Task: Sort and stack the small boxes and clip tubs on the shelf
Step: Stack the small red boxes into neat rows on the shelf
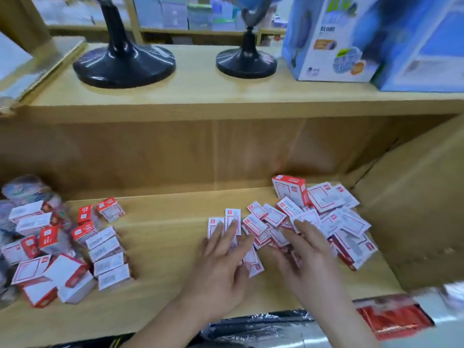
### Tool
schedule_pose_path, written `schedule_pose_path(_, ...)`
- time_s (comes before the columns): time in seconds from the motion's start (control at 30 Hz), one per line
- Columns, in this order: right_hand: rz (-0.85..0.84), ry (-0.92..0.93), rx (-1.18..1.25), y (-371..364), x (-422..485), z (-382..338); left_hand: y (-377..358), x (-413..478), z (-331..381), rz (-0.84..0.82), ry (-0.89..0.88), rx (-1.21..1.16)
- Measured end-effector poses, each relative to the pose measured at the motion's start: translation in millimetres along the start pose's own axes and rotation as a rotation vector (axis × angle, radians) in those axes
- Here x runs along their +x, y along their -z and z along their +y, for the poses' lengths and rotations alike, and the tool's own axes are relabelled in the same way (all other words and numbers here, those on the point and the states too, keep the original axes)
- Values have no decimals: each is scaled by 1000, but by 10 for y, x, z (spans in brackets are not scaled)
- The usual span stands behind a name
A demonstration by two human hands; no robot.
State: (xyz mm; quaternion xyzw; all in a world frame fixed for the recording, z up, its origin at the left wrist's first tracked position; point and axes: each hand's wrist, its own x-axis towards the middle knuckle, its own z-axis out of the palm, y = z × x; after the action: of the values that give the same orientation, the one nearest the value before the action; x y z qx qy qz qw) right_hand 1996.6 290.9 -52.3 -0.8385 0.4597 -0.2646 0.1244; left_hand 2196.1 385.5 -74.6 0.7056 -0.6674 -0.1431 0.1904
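While left hand (pixel 221 254), right hand (pixel 311 252) lie flat-fingered on small boxes (pixel 341 222), upper wooden shelf (pixel 200 95) bears black stands (pixel 124 65)

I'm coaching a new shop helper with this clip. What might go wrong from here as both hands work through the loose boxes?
1. The loose pile is jumbled; the left hand and right hand spread over it could nudge boxes off the shelf front.
2. The sorted row on the left stands on edge beside untidy boxes; a bump might topple it.
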Motion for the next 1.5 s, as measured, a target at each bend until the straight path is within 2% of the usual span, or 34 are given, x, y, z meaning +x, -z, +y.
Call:
schedule_pose_path(0.07, 12, -18, -90, -3, -130, 95, -101, 14, 143, -75, 52, 119)
schedule_pose_path(0.13, -37, -37, -206, -42, -239, 184, -213, 47, 231, -57, 59, 216)
schedule_pose_path(0.27, -100, -43, -135, -127, -318, 341, -392, 84, 246, 3, 104, 280)
schedule_pose_path(0.47, -141, -43, 51, -251, -277, 229, -306, 149, 79, 108, 110, 224)
schedule_pose_path(0.57, -196, 0, 36, -368, -201, 108, -250, 255, -125, 98, 129, 200)
schedule_pose_path(0.7, -305, -42, 1, -494, -110, -175, -155, 232, -363, 101, 94, 103)
schedule_pose_path(0.83, -371, -107, 76, -552, 50, -483, -40, 122, -424, 164, 42, 56)
schedule_pose_path(0.93, -429, -34, 166, -545, 92, -613, -41, 60, -415, 172, 49, 3)
schedule_pose_path(1.0, -389, 37, 254, -471, 85, -625, -68, 27, -395, 164, 34, -59)
schedule_pose_path(1.1, -160, 53, 366, -260, 106, -482, -119, -43, -369, 205, 61, -124)
schedule_pose_path(1.17, 0, -1, 341, -102, 116, -274, -110, -63, -310, 223, 108, -106)
schedule_pose_path(1.23, 85, -164, 285, 72, 142, 12, -66, 5, -187, 232, 97, -83)
schedule_pose_path(1.3, 122, -309, 186, 178, 145, 387, -94, 117, -30, 216, -19, -49)
schedule_pose_path(1.4, 76, -401, 15, 199, 103, 832, -218, 256, 240, 90, -181, 104)
schedule_pose_path(1.5, 5, -473, -80, 211, 106, 997, -350, 361, 428, -3, -157, 275)
